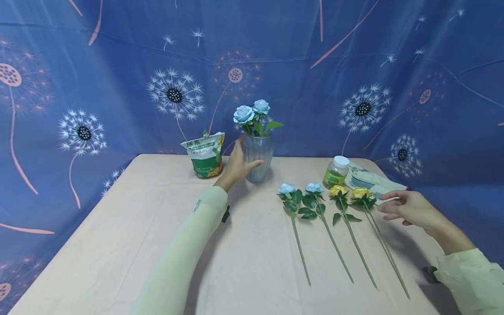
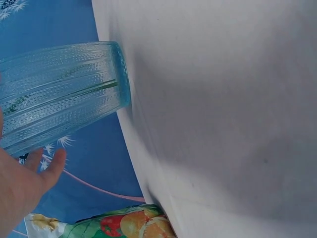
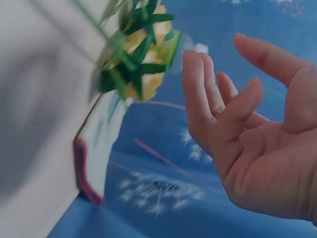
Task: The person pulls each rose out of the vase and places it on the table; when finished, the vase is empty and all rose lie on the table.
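Observation:
A clear ribbed glass vase stands upright near the table's back edge, holding two light-blue artificial roses. My left hand grips the vase from its left side, thumb across the front. In the left wrist view the vase shows a stem inside, with fingers beside its wall. My right hand hovers, fingers loosely bent and empty, just right of a yellow rose. Beside that rose lie another yellow rose and two blue roses, stems toward the front.
Left of the vase stands a green-and-white bag with a clip on top. A white-lidded jar and a pale fabric item sit behind the yellow roses. A blue dandelion-print curtain hangs behind the table.

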{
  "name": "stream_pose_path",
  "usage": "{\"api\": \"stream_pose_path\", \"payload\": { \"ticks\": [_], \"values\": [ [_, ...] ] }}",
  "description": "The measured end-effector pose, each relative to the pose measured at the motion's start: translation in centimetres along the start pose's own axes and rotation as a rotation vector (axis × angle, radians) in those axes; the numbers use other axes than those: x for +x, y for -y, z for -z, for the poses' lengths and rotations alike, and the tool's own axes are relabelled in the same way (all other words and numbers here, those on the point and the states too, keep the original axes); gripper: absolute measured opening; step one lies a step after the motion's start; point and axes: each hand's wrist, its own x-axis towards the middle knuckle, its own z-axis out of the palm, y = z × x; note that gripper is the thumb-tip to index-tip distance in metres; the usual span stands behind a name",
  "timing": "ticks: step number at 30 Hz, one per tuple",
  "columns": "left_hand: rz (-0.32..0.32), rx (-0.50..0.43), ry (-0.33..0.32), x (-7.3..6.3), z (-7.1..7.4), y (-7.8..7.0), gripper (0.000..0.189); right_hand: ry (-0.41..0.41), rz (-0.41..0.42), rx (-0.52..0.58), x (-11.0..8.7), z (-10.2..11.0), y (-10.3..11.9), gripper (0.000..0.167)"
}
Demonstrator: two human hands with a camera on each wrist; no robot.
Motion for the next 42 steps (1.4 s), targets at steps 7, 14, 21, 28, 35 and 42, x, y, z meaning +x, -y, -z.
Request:
{"api": "stream_pose_path", "payload": {
  "ticks": [7, 14, 21, 28, 35, 42],
  "values": [
    [0.008, -0.001, 0.007, 0.0, 0.0, -0.1, 0.112, -0.014, 0.068, 0.032, 0.2, -1.1, 2.6, 0.066],
    [-0.002, 0.013, 0.001, 0.0, 0.0, 0.0, 0.111, -0.010, 0.175, 0.076, 1.0, -2.7, 5.3, 0.057],
    [0.008, -0.002, -0.016, -0.1, 0.1, 0.0, 0.112, 0.004, 0.219, 0.088, 2.7, -4.9, 7.8, 0.054],
    [0.025, 0.003, 0.008, -0.1, 0.1, -0.2, 0.113, 0.033, 0.231, 0.089, 4.3, -6.5, 9.9, 0.053],
    [0.044, 0.014, 0.007, 0.0, 0.2, -0.2, 0.114, 0.066, 0.269, 0.123, 5.8, -8.2, 13.2, 0.048],
    [0.047, -0.004, 0.014, 0.0, 0.0, -0.4, 0.114, 0.064, 0.268, 0.142, 7.6, -10.0, 15.9, 0.044]
  ]
}}
